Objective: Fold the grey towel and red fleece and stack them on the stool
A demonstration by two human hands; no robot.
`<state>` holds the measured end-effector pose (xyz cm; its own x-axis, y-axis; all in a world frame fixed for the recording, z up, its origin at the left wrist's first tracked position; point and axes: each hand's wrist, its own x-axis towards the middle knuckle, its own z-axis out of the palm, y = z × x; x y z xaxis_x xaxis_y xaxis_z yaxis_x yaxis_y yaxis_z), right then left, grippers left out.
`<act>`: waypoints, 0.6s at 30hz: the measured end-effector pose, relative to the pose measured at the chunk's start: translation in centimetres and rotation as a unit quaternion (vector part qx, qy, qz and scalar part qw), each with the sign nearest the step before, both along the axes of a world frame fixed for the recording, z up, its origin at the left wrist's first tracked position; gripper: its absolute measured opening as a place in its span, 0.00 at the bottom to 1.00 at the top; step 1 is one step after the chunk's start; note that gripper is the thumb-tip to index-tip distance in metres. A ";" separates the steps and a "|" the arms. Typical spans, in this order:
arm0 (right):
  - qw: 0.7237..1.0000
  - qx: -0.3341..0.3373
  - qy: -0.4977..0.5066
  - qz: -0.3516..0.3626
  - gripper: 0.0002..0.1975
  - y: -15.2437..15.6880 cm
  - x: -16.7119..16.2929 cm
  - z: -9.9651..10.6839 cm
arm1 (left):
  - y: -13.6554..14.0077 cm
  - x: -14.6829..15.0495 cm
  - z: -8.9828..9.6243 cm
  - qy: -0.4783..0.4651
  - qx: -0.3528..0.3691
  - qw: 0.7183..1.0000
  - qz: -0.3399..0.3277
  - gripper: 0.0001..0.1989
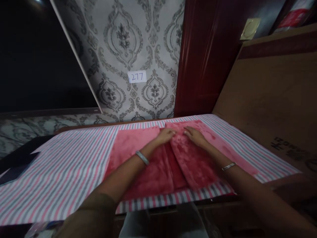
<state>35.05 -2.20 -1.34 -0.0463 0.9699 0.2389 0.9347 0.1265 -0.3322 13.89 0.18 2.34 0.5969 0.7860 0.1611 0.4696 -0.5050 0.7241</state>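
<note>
A red plush cloth [141, 178] lies folded on a striped sheet, its left and right panels turned inward toward a darker strip in the middle. My left hand [166, 135] rests at the far end of the cloth, fingers stretched out over the inner edge of the right panel. On that same panel, a little to the right, lies my right hand [195, 136], its fingers spread and touching the plush. Both hands are slightly blurred. A band circles each wrist.
The striped sheet [71, 165] covers a long, low surface against a patterned wall [123, 39]. A large cardboard box [277, 99] stands at the right. A dark screen [42, 59] is at the left, and a paper marked 277 [137, 76] is on the wall.
</note>
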 end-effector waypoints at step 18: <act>0.977 -0.095 0.004 0.192 0.41 -14.1 -14.8 -2.5 | 2.4 -7.4 -4.3 0.332 0.105 0.926 0.145 0.36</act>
<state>20.28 -16.27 -3.88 -0.4144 0.9082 0.0586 0.8280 0.4030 -0.3899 6.49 2.57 -1.92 0.3882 0.9216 0.0021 0.9140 -0.3853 0.1270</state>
